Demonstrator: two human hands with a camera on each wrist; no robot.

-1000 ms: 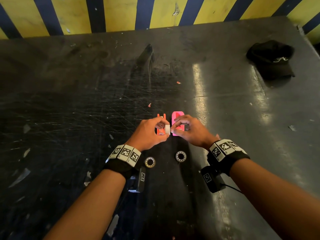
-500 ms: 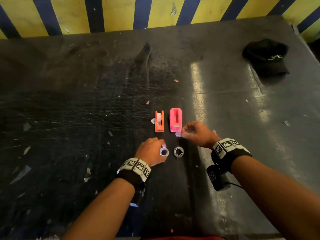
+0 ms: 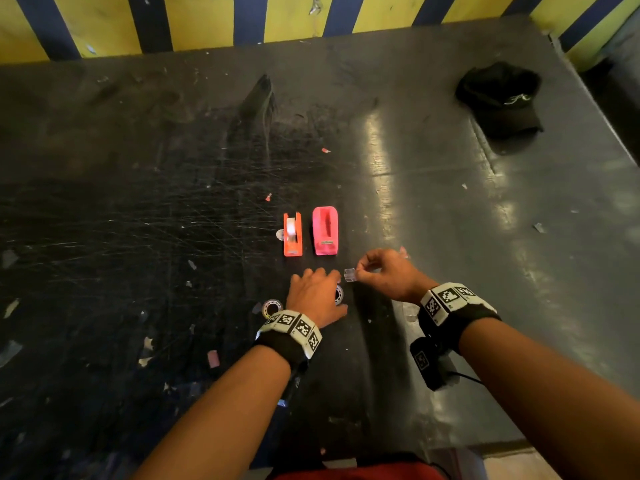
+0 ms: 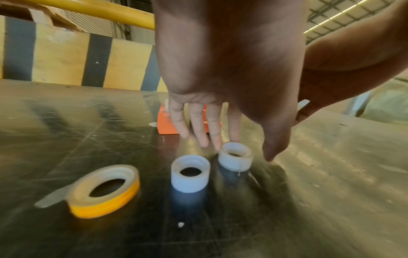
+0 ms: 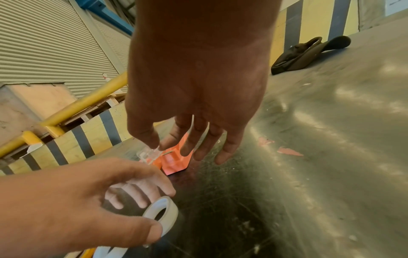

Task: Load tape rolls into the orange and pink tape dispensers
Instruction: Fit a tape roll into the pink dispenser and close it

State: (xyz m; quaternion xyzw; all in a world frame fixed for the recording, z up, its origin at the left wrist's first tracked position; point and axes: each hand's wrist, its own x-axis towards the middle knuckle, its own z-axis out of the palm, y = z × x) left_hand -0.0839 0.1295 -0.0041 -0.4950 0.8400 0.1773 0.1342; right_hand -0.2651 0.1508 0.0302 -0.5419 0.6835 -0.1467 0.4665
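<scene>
Step in hand: the orange dispenser (image 3: 293, 234) already carried a white roll, and I judged I was on to loading the pink dispenser (image 3: 325, 231), which stood just to its right with its well showing nothing inside.
Left hand (image 3: 316, 296): palm down over the rolls near the front of the worktop (image 3: 450, 209); in the right wrist view its thumb and fingers curled round a white tape roll (image 5: 162, 212), gripping it.
Right hand (image 3: 388, 276): thumb and forefinger pinched a small clear plastic piece (image 3: 349, 275), held above the worktop just in front of the pink dispenser; I took it for the roll's hub, though I could not be sure.
Other rolls: a yellow-edged roll (image 4: 105, 190) lay flat to the left, and a second white roll (image 4: 190, 173) stood beside it, both untouched.
Elsewhere: a black cap (image 3: 498, 98) lay at the far right, well apart.
Next move: I judged it called for bringing roll and clear piece together, then seating them in the pink dispenser's well.
</scene>
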